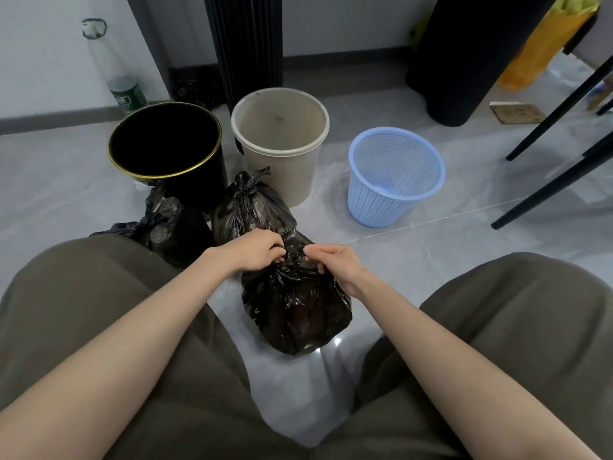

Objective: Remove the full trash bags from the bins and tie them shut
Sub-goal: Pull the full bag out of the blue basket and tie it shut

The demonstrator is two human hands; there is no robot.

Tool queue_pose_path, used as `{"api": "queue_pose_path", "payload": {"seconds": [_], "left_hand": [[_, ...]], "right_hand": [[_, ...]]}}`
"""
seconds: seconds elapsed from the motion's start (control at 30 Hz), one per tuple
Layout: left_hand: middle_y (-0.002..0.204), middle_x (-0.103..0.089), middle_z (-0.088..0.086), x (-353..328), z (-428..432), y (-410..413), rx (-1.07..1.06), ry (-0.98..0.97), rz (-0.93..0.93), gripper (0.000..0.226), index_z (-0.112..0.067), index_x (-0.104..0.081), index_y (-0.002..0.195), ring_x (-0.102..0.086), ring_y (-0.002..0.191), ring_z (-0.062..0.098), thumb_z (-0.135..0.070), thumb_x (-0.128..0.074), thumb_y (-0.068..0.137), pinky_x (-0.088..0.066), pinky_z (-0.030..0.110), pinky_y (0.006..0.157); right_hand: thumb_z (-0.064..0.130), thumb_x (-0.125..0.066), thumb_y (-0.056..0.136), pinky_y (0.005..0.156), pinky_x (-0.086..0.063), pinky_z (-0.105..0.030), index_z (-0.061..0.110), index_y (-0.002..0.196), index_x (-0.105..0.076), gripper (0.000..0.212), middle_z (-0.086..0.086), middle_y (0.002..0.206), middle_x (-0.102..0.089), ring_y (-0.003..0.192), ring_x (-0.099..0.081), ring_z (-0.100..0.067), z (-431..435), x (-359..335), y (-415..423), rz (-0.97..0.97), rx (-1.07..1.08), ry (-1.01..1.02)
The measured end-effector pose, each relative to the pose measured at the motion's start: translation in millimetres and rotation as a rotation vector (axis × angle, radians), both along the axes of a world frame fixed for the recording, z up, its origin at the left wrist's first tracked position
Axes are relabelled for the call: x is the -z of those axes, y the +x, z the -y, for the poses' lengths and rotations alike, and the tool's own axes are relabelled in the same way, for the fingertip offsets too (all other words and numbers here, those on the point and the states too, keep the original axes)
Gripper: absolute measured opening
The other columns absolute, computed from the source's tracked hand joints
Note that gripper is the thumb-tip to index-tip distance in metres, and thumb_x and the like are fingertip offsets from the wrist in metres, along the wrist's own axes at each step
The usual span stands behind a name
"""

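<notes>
A full black trash bag (pixel 295 313) stands on the floor between my knees. My left hand (pixel 257 252) and my right hand (pixel 331 263) both pinch the gathered plastic at its top, close together. Behind it stands a second black bag (pixel 252 207) with a knotted top, and a third black bag (pixel 166 227) lies to the left, its neck twisted. Three bins stand behind with no bag in them: a black bin with a gold rim (pixel 166 141), a beige bin (pixel 280 127) and a blue mesh basket (pixel 396 174).
Grey tiled floor (pixel 447 234) all around. Black chair or table legs (pixel 547 180) slant in at the right. A dark ribbed column (pixel 245 44) and a black cylinder (pixel 464 54) stand at the back wall. A plastic bottle (pixel 127 92) sits at the left wall.
</notes>
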State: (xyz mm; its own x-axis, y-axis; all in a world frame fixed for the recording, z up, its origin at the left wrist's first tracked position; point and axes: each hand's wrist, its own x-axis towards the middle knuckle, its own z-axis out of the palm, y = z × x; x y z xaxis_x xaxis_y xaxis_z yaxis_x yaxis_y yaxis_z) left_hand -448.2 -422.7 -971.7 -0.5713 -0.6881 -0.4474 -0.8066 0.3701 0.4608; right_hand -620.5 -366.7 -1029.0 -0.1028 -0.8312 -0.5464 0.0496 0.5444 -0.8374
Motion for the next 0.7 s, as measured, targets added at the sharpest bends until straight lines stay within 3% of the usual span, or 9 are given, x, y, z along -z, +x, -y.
{"api": "queue_pose_path", "payload": {"seconds": [0.13, 0.27, 0.33, 0.43, 0.53, 0.63, 0.7], "left_hand": [[0.092, -0.071, 0.011, 18, -2, -7, -0.089, 0.148, -0.067, 0.032, -0.001, -0.065, 0.095, -0.064, 0.076, 0.016, -0.029, -0.05, 0.095, -0.049, 0.028, 0.077], [0.08, -0.067, 0.008, 26, -4, -8, -0.14, 0.252, -0.155, 0.043, 0.002, -0.065, 0.096, -0.064, 0.077, 0.021, -0.04, -0.058, 0.089, -0.052, 0.035, 0.072], [0.078, -0.067, 0.004, 27, -3, -7, -0.152, 0.221, -0.181, 0.034, -0.001, -0.068, 0.094, -0.063, 0.074, 0.017, -0.034, -0.059, 0.09, -0.05, 0.027, 0.069], [0.073, -0.066, 0.004, 28, -2, -5, -0.129, 0.162, -0.191, 0.026, -0.007, -0.068, 0.081, -0.062, 0.07, 0.017, -0.032, -0.063, 0.088, -0.048, 0.028, 0.069], [0.063, -0.052, -0.005, 28, -6, -5, -0.082, 0.101, -0.115, 0.03, -0.017, -0.056, 0.065, -0.047, 0.059, 0.009, -0.038, -0.066, 0.084, -0.035, 0.023, 0.056], [0.076, -0.061, -0.001, 29, -10, -6, -0.064, 0.073, -0.142, 0.035, -0.009, -0.064, 0.084, -0.054, 0.072, 0.014, -0.044, -0.065, 0.083, -0.04, 0.027, 0.066], [0.087, -0.066, -0.002, 27, -12, -7, -0.062, 0.086, -0.179, 0.034, -0.014, -0.066, 0.097, -0.057, 0.079, 0.011, -0.045, -0.063, 0.084, -0.043, 0.026, 0.073]], "right_hand": [[0.018, -0.072, 0.082, 0.057, -0.041, -0.016, 0.013, 0.092, -0.075, 0.012, -0.001, 0.079, -0.068, 0.061, -0.046, -0.008, 1, 1, 1, 0.018, 0.002, -0.019], [0.018, -0.072, 0.083, 0.057, -0.041, -0.015, 0.008, 0.102, -0.073, 0.022, 0.0, 0.085, -0.069, 0.059, -0.049, -0.003, -1, 0, 2, -0.025, -0.025, -0.054], [0.017, -0.071, 0.083, 0.058, -0.042, -0.015, 0.008, 0.102, -0.073, 0.021, 0.0, 0.083, -0.069, 0.06, -0.048, -0.004, -2, -1, 2, -0.02, -0.018, -0.058], [0.017, -0.071, 0.083, 0.059, -0.043, -0.016, 0.008, 0.104, -0.073, 0.023, 0.0, 0.081, -0.068, 0.058, -0.046, -0.005, -2, -2, 2, -0.012, -0.02, -0.048], [0.016, -0.07, 0.084, 0.058, -0.042, -0.016, 0.006, 0.106, -0.071, 0.024, -0.002, 0.08, -0.066, 0.057, -0.044, -0.007, -1, -3, 3, 0.033, -0.015, -0.031], [0.018, -0.07, 0.085, 0.06, -0.043, -0.017, 0.006, 0.106, -0.072, 0.024, -0.001, 0.081, -0.067, 0.058, -0.046, -0.007, -2, -4, 1, 0.047, -0.054, -0.005], [0.018, -0.07, 0.084, 0.061, -0.044, -0.017, 0.005, 0.106, -0.072, 0.025, 0.0, 0.081, -0.068, 0.059, -0.047, -0.007, -3, -5, 0, 0.038, -0.089, 0.0]]}}
